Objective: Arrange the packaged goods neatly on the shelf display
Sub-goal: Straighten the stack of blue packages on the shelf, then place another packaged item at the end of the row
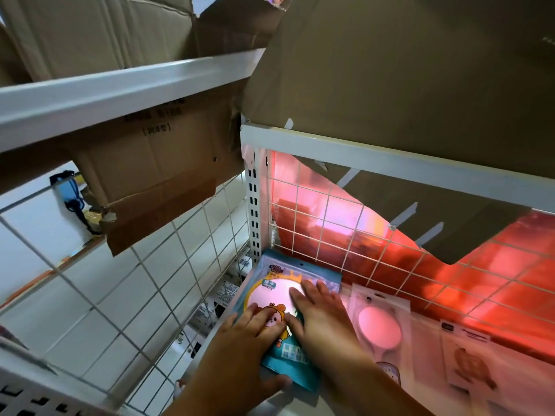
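A teal mirror package point(271, 276) with a yellow-rimmed round mirror and a cartoon figure lies flat in the shelf's back left corner. My left hand point(249, 343) lies on its lower left part, fingers spread flat, thumb at the near edge. My right hand point(321, 313) presses flat on the mirror face beside it. To the right lies a clear pack with a pink oval mirror point(380, 324), and further right another clear pack point(468, 361) with a brownish item.
White wire grid panels point(186, 262) wall the shelf at left and back, joined at a slotted upright point(255, 205). Red goods glow behind the back grid. Cardboard boxes point(390, 70) sit on the shelf above. A white perforated basket point(27, 394) is at lower left.
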A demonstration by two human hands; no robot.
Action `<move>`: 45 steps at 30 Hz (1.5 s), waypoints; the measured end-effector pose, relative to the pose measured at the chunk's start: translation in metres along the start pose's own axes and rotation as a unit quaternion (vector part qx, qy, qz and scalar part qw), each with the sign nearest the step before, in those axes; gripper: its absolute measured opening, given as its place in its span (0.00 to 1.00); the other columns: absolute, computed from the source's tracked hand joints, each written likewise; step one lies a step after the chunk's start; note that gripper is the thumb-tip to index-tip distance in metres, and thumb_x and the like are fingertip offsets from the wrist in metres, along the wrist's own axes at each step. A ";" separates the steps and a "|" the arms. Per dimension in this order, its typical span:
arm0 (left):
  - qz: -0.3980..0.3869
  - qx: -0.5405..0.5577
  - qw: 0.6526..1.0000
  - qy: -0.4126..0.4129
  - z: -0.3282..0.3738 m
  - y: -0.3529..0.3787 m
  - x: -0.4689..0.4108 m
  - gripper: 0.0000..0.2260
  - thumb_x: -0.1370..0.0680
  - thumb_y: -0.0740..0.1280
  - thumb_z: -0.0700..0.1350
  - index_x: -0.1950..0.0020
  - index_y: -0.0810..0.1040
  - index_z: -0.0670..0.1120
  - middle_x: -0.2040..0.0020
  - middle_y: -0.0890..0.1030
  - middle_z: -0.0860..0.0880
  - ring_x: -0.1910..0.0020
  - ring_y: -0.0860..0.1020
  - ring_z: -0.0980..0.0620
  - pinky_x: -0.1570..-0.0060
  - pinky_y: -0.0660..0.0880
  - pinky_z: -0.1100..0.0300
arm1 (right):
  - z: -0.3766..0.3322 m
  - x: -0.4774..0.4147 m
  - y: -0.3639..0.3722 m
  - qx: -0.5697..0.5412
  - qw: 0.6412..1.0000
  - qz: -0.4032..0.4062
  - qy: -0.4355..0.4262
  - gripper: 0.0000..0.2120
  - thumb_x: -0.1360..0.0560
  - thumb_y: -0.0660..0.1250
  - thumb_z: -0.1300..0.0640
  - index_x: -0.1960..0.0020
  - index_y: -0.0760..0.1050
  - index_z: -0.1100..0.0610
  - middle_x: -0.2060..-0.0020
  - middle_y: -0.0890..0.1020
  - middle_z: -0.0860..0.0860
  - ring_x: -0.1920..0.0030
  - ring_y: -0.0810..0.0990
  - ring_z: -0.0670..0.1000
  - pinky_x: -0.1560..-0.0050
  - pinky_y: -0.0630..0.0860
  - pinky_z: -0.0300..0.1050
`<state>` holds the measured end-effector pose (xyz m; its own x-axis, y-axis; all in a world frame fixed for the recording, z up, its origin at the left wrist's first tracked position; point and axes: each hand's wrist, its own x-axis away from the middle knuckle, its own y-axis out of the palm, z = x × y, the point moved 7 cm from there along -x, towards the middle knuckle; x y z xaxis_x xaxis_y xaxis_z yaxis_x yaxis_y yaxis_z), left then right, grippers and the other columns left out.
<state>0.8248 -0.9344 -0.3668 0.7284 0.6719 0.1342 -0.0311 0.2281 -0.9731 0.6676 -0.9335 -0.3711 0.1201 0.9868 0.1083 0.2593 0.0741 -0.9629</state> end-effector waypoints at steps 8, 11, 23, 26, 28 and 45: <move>0.007 0.011 1.000 -0.006 -0.001 -0.002 -0.002 0.44 0.32 0.58 0.78 0.19 0.53 0.63 0.18 0.53 0.58 0.19 0.49 0.51 0.23 0.47 0.49 | 0.000 0.002 -0.001 -0.011 1.000 0.002 -0.001 0.30 0.19 0.50 0.35 0.20 0.52 0.43 0.19 0.49 0.46 0.19 0.44 0.53 0.21 0.41 0.54; 0.007 0.010 1.000 -0.009 -0.001 -0.002 -0.002 0.45 0.32 0.58 0.79 0.19 0.52 0.63 0.18 0.53 0.58 0.19 0.49 0.51 0.22 0.46 0.49 | 0.000 0.002 -0.001 -0.014 1.000 0.007 -0.001 0.30 0.19 0.51 0.35 0.20 0.53 0.43 0.19 0.49 0.46 0.19 0.44 0.53 0.21 0.41 0.54; 0.028 -0.023 0.999 0.008 0.012 -0.022 -0.001 0.39 0.32 0.58 0.78 0.25 0.62 0.61 0.26 0.67 0.57 0.27 0.63 0.53 0.29 0.62 0.48 | -0.008 0.006 -0.026 -0.007 1.000 0.023 0.004 0.28 0.20 0.57 0.39 0.22 0.59 0.44 0.21 0.59 0.47 0.21 0.55 0.54 0.22 0.52 0.52; 0.018 -0.003 0.999 0.027 0.016 -0.029 0.002 0.39 0.30 0.59 0.76 0.23 0.57 0.62 0.22 0.62 0.56 0.23 0.58 0.50 0.26 0.58 0.45 | -0.015 0.026 -0.043 0.007 0.995 0.099 0.024 0.26 0.22 0.62 0.41 0.26 0.69 0.46 0.27 0.71 0.49 0.28 0.69 0.54 0.27 0.64 0.50; 0.022 0.000 0.999 0.044 0.019 -0.039 0.006 0.39 0.28 0.59 0.74 0.21 0.53 0.62 0.19 0.57 0.55 0.20 0.54 0.48 0.24 0.54 0.44 | -0.016 0.041 -0.052 0.000 0.990 0.128 0.059 0.26 0.23 0.64 0.40 0.26 0.70 0.46 0.28 0.74 0.48 0.30 0.72 0.51 0.29 0.67 0.48; 0.144 0.246 0.934 0.215 0.137 -0.160 0.036 0.30 0.23 0.69 0.63 0.23 0.66 0.61 0.25 0.69 0.57 0.30 0.70 0.57 0.37 0.68 0.61 | 0.009 0.239 -0.156 -0.045 0.928 0.289 0.230 0.22 0.27 0.64 0.46 0.33 0.74 0.47 0.38 0.79 0.46 0.38 0.76 0.50 0.38 0.72 0.46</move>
<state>0.7620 -0.8506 -0.1804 0.8453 0.4341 -0.3116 -0.5028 0.4487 -0.7388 0.6472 -0.7081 -0.1969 0.6558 0.6899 -0.3065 0.1006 -0.4823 -0.8702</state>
